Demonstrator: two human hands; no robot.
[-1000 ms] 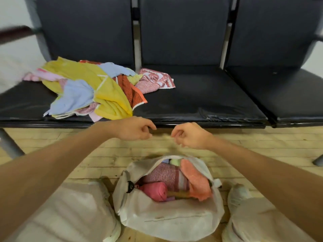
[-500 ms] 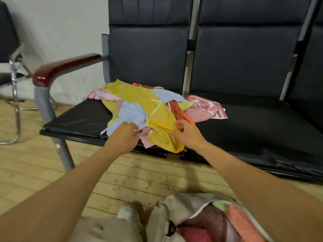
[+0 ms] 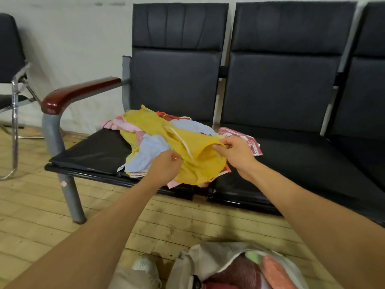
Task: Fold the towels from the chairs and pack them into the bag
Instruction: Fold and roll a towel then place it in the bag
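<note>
A heap of towels lies on the left black chair seat (image 3: pixel 93 153). On top is a yellow towel (image 3: pixel 195 157), with a light blue towel (image 3: pixel 150 153) beside it and pink and red patterned ones beneath. My right hand (image 3: pixel 233 153) pinches the yellow towel's raised edge. My left hand (image 3: pixel 166 165) grips the cloth at the yellow towel's left side. A beige bag (image 3: pixel 208 265) stands open on the floor at the bottom, holding several rolled towels in maroon, orange and green.
A red-brown armrest (image 3: pixel 77 94) on a grey post edges the seat row at the left. Two more black seats (image 3: pixel 302 163) run to the right. A chrome-framed chair (image 3: pixel 12 90) stands far left. The floor is wooden planks, and my shoe (image 3: pixel 145 265) shows beside the bag.
My view swung left and up from the bag to the towel heap. Both hands reached from above the bag to the pile and took hold of the yellow towel, lifting its edge.
</note>
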